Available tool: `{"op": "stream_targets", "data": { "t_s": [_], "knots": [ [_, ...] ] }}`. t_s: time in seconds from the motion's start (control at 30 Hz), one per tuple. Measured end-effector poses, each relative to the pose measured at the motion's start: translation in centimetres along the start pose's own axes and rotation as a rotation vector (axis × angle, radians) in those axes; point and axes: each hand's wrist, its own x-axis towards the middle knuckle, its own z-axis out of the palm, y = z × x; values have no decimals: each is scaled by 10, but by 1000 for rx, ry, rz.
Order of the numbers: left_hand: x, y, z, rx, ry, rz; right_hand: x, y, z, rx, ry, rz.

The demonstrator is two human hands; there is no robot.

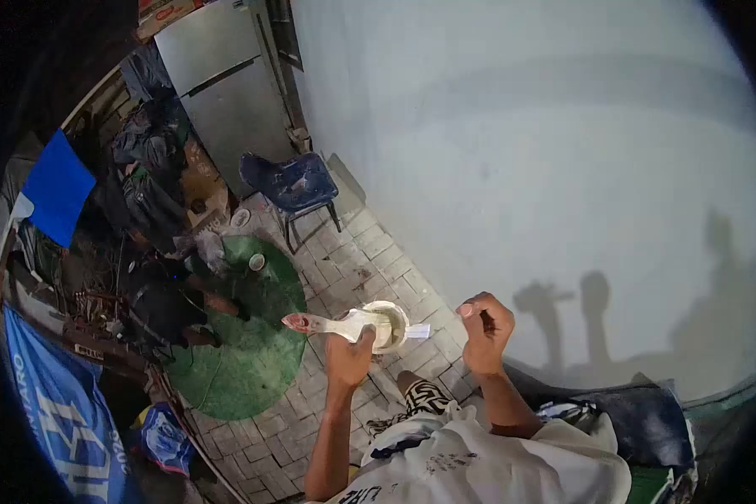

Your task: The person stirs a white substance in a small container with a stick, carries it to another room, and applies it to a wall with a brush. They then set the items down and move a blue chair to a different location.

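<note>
My left hand is wrapped round a small round tub with a pale, paint-smeared rim. Under the thumb of the same hand, a paintbrush lies across the tub, its whitish handle ending in a reddish tip that points left. A pale flat strip sticks out past the tub's right side. My right hand is raised to the right of the tub, apart from it, with its fingers curled into a loose fist and nothing showing in them.
A pale wall rises on the right, carrying shadows of my hands. A dark blue chair stands near a fridge. Someone in dark clothes is beside the green round mat. Blue flags hang at left.
</note>
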Motion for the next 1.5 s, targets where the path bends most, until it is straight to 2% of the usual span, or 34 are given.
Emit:
{"op": "stream_targets", "data": {
  "t_s": [0.07, 0.23, 0.33, 0.4, 0.43, 0.47, 0.5, 0.57, 0.6, 0.7, 0.73, 0.77, 0.83, 0.9, 0.93, 0.97, 1.03, 1.07, 1.1, 1.13, 1.17, 1.23, 1.3, 1.37, 1.43, 1.5],
  "knots": [
    [32, -12, -6, -51, -32, 73, 22, 22, 7, -47, 74, 8],
    [113, -36, -17, -62, -28, 43, 79, 81, 11, -140, 185, -5],
    [173, -38, -28, -125, -28, -22, 127, 124, 19, -296, 196, 124],
    [222, -47, -38, -171, -46, -46, 163, 152, 30, -288, 194, 187],
    [250, -62, -43, -78, -62, 122, 183, 164, 38, -289, 178, 260],
    [275, -74, -47, 16, -77, 290, 202, 174, 50, -294, 158, 234],
    [295, -67, -51, 16, -81, 299, 218, 184, 65, -292, 166, 228],
    [335, -48, -56, -39, -68, 93, 253, 206, 96, -364, 95, 191],
    [356, -52, -61, -87, -93, -96, 266, 217, 112, -312, 68, 232],
    [409, -62, -68, -114, -23, -90, 310, 239, 155, -425, -21, 214],
    [429, -76, -71, -72, 7, -10, 325, 246, 170, -467, -22, 233],
    [448, -82, -75, -79, 13, -13, 338, 263, 181, -472, -30, 230],
    [487, -83, -88, -61, -68, -4, 356, 321, 199, -542, -198, 338],
    [525, -77, -102, -115, -74, -73, 363, 392, 211, -606, -635, 348],
    [544, -78, -108, -167, -84, -137, 367, 400, 231, -587, -814, 518],
    [565, -88, -115, -173, -93, -137, 367, 408, 257, -564, -895, 514],
    [613, -110, -133, -52, -47, 226, 360, 435, 315, -426, -1037, 565],
    [632, -113, -143, -86, -72, 198, 353, 443, 348, -328, -1048, 717],
    [654, -115, -154, -83, -94, 192, 355, 453, 384, -283, -1120, 627],
    [679, -116, -165, -41, -156, 189, 326, 526, 413, -261, -1150, 460],
    [705, -117, -177, 5, -222, 190, 338, 520, 450, -196, -1167, 486],
    [750, -122, -196, 4, -246, 195, 348, 536, 519, -46, -1081, 223],
    [770, -140, -218, 144, -324, 311, 344, 542, 574, -465, -1191, 458],
    [798, -149, -235, 229, -336, 240, 357, 553, 619, -452, -1199, 459],
    [817, -151, -246, 3, -419, -38, 363, 576, 661, -503, -1181, 409],
    [826, -151, -255, 176, -369, 102, 367, 604, 694, -547, -1183, 365]
  ]
}}
